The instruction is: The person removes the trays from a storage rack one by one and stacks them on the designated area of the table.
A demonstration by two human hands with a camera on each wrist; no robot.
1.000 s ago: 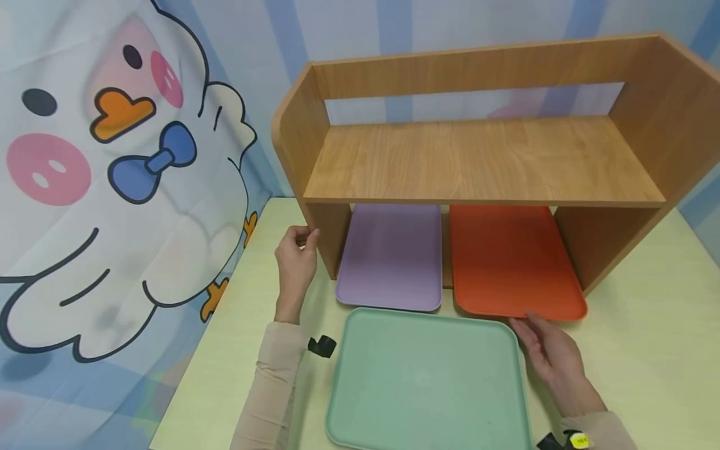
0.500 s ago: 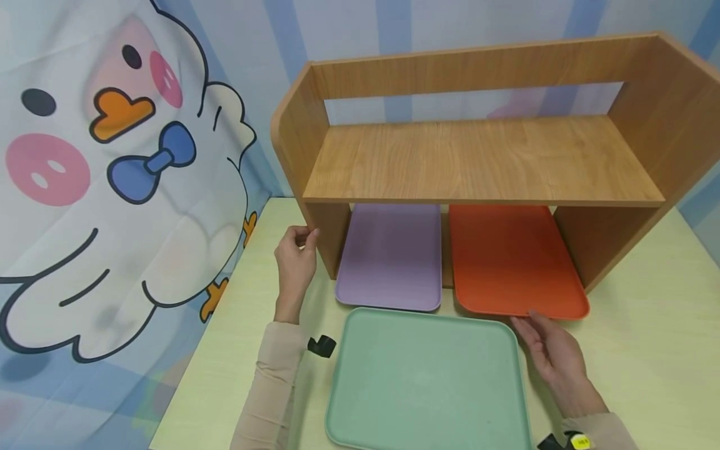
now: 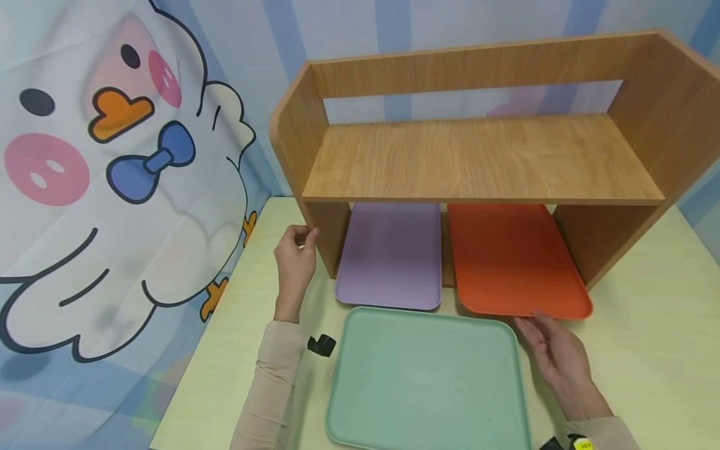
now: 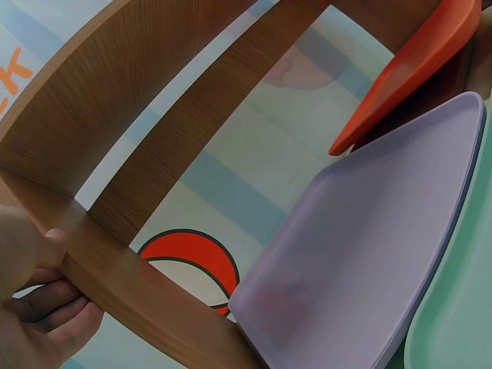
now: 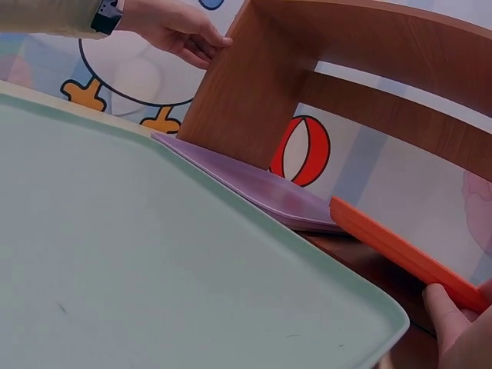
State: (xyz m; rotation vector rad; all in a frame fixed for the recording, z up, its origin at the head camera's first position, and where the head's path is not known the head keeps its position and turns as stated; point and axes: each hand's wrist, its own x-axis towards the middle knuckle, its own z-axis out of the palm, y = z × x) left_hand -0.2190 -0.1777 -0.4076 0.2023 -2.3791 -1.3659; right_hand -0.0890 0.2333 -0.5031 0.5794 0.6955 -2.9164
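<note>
In the head view the left hand grips the wooden shelf's left side panel, with the thumb at its front edge. The left wrist view has that hand with curled fingers against the panel's outer side. The orange tray lies under the shelf board on the right, its front rim held by the right hand. From the right wrist view, this hand has its thumb at the rim's underside; the other fingers are partly cut off. Left of the orange tray lies a purple tray.
A larger green tray lies in front of both trays, between the forearms. The shelf's upper board spans above them. A curtain with a cartoon bird hangs at the left and behind.
The orange tray's front end has shifted slightly to the right, and the right hand has moved right with it. The left hand keeps its place on the panel.
</note>
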